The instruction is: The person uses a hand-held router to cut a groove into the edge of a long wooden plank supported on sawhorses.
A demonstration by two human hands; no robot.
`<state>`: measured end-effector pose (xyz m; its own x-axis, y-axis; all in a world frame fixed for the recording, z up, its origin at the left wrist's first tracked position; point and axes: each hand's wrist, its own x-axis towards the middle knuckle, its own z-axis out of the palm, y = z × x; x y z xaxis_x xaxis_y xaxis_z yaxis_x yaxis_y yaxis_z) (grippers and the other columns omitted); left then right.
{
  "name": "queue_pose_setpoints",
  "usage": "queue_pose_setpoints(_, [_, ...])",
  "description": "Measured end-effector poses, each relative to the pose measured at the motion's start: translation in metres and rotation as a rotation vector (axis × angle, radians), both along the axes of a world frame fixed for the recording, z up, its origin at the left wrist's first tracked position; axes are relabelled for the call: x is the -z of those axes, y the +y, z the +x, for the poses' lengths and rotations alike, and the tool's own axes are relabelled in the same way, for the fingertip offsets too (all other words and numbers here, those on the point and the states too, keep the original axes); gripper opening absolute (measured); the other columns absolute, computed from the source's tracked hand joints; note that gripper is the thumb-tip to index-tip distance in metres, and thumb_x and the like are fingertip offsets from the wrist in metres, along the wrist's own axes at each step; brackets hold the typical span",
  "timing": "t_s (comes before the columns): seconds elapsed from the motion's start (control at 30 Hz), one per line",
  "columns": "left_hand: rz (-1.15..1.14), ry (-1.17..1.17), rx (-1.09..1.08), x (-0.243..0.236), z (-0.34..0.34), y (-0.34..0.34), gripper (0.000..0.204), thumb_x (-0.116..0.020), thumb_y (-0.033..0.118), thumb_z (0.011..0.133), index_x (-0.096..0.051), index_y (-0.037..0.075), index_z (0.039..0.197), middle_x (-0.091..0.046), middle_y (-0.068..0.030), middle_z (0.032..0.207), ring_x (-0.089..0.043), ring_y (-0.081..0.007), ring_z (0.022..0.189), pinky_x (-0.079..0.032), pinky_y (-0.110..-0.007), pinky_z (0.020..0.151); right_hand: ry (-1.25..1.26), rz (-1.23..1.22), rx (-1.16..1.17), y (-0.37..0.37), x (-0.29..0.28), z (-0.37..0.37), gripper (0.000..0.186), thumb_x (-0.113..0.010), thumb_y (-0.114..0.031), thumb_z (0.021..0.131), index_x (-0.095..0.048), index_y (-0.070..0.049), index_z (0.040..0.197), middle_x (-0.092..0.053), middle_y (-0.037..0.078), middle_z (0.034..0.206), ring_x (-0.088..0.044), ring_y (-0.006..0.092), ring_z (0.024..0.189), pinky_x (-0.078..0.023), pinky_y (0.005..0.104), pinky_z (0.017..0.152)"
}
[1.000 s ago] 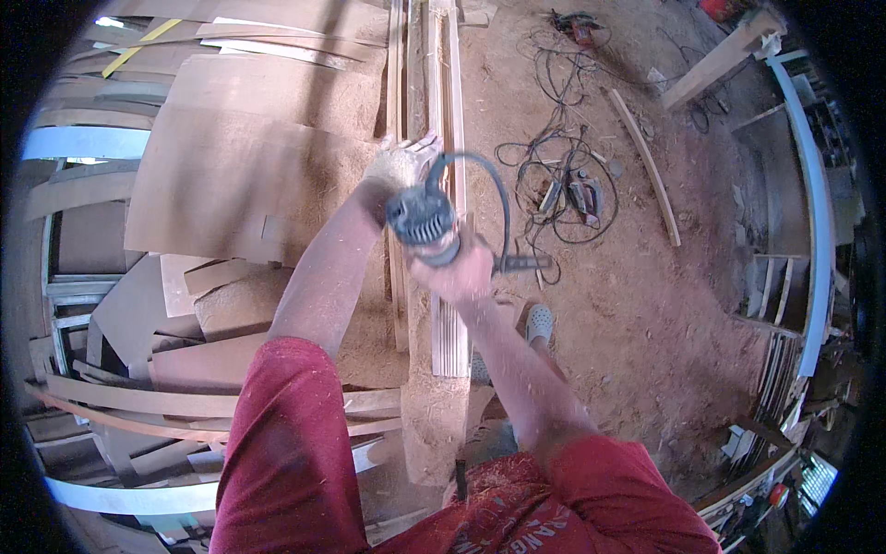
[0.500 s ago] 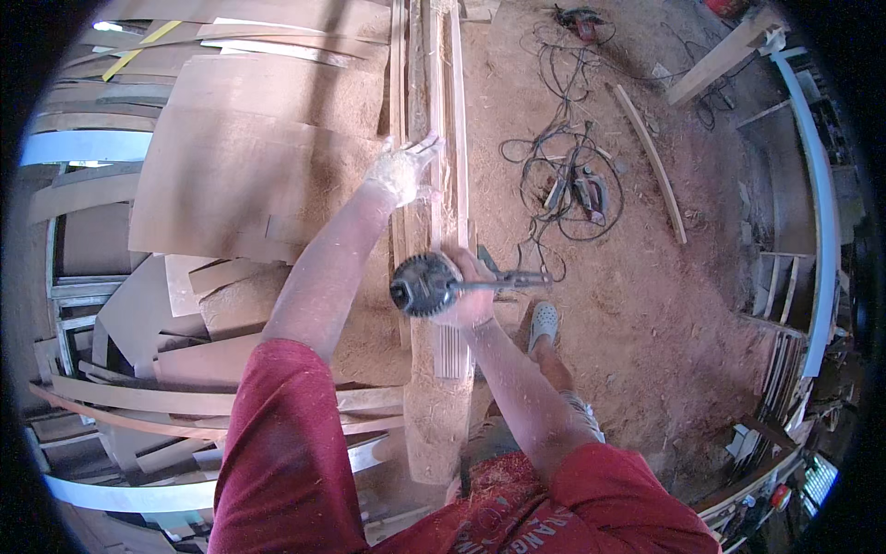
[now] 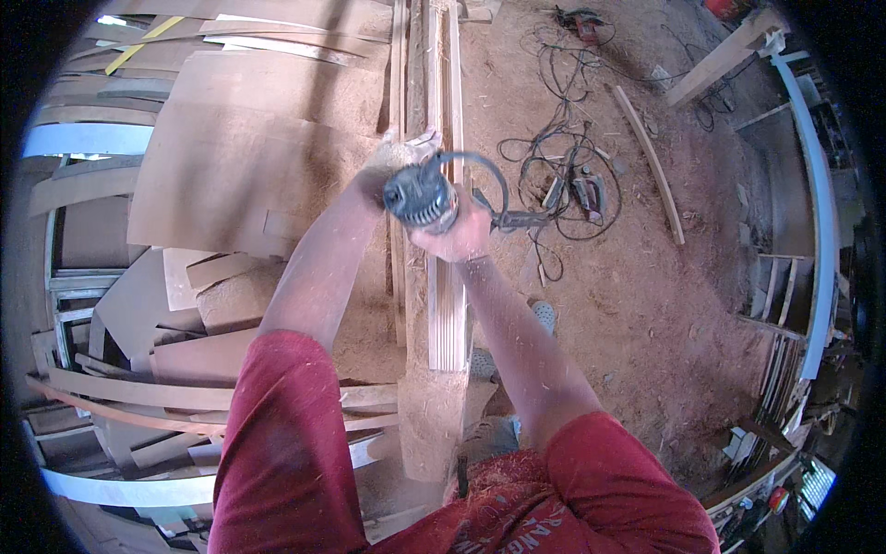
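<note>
The right hand [image 3: 461, 234] is closed around the body of a dark power tool [image 3: 417, 196]. The tool projects ahead and left of this hand, over a grooved wooden board [image 3: 448, 319] running lengthwise beneath. The left hand [image 3: 402, 152], partly hidden beyond the tool, has extended fingers; board contact cannot be confirmed. Cables [image 3: 526, 189] lie right of both hands.

1 head-worn fisheye view, looking down.

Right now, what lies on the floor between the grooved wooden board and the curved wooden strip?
The head view shows tangled black cables and a handheld power tool there.
</note>
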<state>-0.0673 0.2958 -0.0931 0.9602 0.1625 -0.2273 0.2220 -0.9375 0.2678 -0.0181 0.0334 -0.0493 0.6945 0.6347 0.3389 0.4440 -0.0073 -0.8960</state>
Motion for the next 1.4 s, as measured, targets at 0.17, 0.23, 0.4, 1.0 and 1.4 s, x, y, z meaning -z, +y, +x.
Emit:
queue_pose_setpoints(0.17, [-0.124,-0.073,0.003,0.004,0.037,-0.023,0.061,-0.065,0.026,0.113,-0.049,0.008,0.17,-0.052,-0.011,0.174,-0.056,-0.0192,0.153,-0.042,-0.043,0.13,0.052,-0.35,0.061,-0.02,-0.023,0.021,0.074,-0.098,-0.053,0.068,-0.074,-0.001,0.113,-0.083,0.021,0.094,-0.085,0.0368,0.092,-0.068,0.0466,0.083])
queue_pose_setpoints(0.23, [-0.068,-0.043,-0.001,-0.021,0.035,-0.038,0.061,-0.069,0.026,0.112,-0.052,0.011,0.169,-0.053,-0.0081,0.174,-0.057,-0.018,0.151,-0.041,-0.042,0.131,0.141,-0.366,0.03,-0.037,-0.037,0.002,0.07,-0.097,-0.052,0.07,-0.075,0.0,0.112,-0.083,0.021,0.098,-0.085,0.0365,0.094,-0.067,0.0466,0.086])
queue_pose_setpoints(0.4, [0.197,0.193,-0.087,-0.082,0.046,-0.074,0.084,-0.069,0.05,0.107,-0.032,0.027,0.18,-0.027,0.0064,0.188,-0.039,-0.022,0.167,-0.019,-0.063,0.14,0.318,-0.401,0.032,-0.11,-0.04,-0.063,0.071,-0.099,-0.05,0.068,-0.076,-0.004,0.116,-0.084,0.018,0.103,-0.085,0.0325,0.094,-0.068,0.0455,0.087])
queue_pose_setpoints(1.0, [-0.171,-0.057,-0.394,-0.055,0.059,-0.115,0.12,-0.06,0.073,0.104,-0.011,-0.009,0.177,-0.009,-0.0295,0.187,-0.01,-0.0401,0.175,-0.004,-0.059,0.142,0.12,-0.011,-0.074,-0.065,0.025,-0.016,0.085,-0.104,-0.044,0.059,-0.073,0.0,0.125,-0.08,0.024,0.109,-0.081,0.0411,0.097,-0.067,0.049,0.086])
queue_pose_setpoints(1.4, [-0.062,-0.443,-0.638,-0.009,0.105,-0.111,0.104,-0.075,0.027,0.095,-0.019,-0.009,0.175,-0.017,-0.0348,0.183,-0.014,-0.0449,0.174,-0.001,-0.071,0.138,0.164,-0.293,-0.048,-0.126,-0.014,-0.074,0.087,-0.105,-0.047,0.061,-0.074,-0.001,0.128,-0.081,0.018,0.111,-0.083,0.0361,0.097,-0.067,0.0461,0.086])
